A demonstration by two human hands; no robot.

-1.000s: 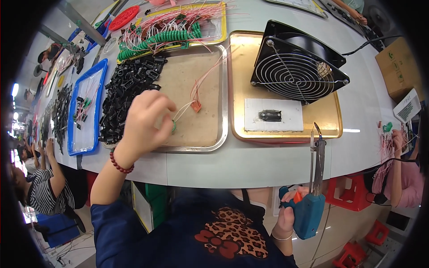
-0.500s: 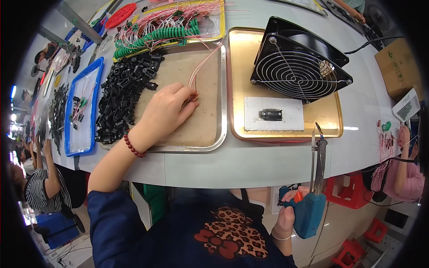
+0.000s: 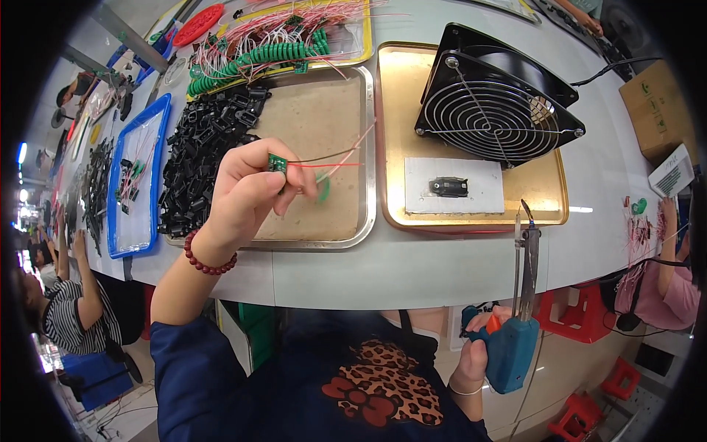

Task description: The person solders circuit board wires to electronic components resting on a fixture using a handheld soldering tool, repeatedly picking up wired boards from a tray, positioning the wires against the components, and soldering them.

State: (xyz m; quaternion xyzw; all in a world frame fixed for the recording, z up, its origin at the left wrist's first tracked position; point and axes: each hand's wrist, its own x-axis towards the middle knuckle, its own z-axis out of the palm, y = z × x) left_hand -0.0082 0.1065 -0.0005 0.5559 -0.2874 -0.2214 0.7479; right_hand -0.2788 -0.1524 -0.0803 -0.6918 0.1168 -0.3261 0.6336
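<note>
1. Left hand (image 3: 254, 199): thumb and index fingers pinch the small green board (image 3: 278, 163) above the steel tray (image 3: 328, 237). Looks like an edge grip so the wires (image 3: 331, 163) trail free to the right. Blurred green bit below them; can't tell what it is.
2. Right hand (image 3: 471, 362): fingers wrapped round the teal tool (image 3: 509, 355), off the desk's (image 3: 331, 276) near edge. Tip points up and away from us, probably to clear our lap. Can't tell if the orange trigger is pressed.
3. Gold tray (image 3: 392, 110), right: white block (image 3: 482, 195) at the near side with one black part (image 3: 448, 187) on it, likely there for easy reach.
4. Fan (image 3: 493, 129) stands tilted just beyond, grille towards us, presumably for airflow. It blocks that tray's far right.
5. Black pile (image 3: 206, 140) fills the steel tray's left; our left hand hides some of it. Wired-board tray (image 3: 368, 33) beyond, blue tray (image 3: 113, 210) further left.
</note>
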